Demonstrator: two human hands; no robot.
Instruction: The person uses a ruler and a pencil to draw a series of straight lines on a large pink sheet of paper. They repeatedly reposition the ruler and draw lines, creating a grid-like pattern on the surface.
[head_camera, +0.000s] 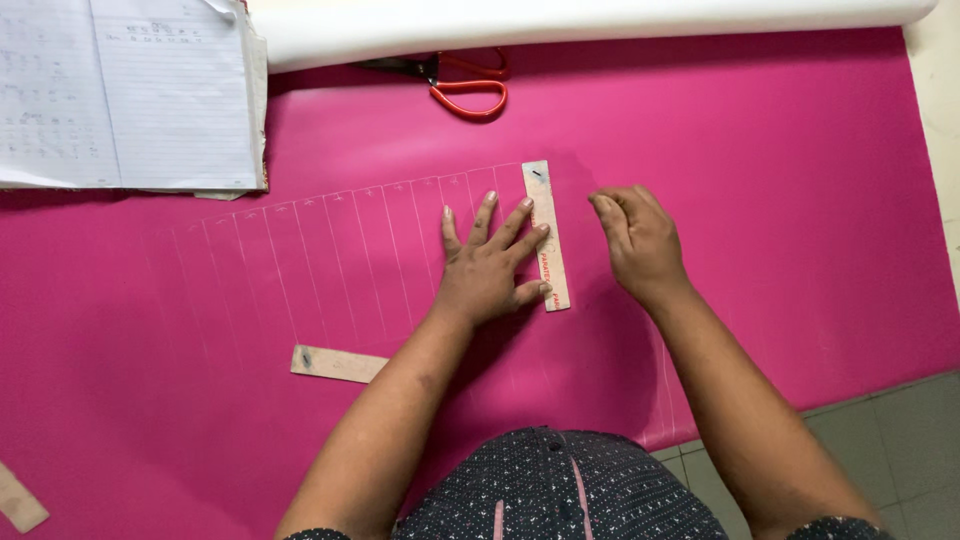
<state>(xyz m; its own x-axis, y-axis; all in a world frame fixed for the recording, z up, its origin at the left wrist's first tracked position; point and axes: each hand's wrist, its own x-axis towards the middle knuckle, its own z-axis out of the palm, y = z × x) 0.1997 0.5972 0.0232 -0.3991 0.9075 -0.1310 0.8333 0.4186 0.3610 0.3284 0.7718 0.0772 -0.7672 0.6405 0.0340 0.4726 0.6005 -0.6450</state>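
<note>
Pink sheet (800, 200) is carrying many ruled lines at nine o'clock; left hand (487, 262), fingers spread, is pinning the ruler (548, 240); right hand (640, 240), pinched together, is marking the unlined three o'clock stretch.

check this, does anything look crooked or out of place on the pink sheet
Nothing looks damaged or spilled. The left hand presses a wooden ruler upright on the pink sheet, in line with the white marked lines. A second ruler strip lies loose and slightly tilted lower down, and red-handled scissors sit partly under the white roll.
</note>
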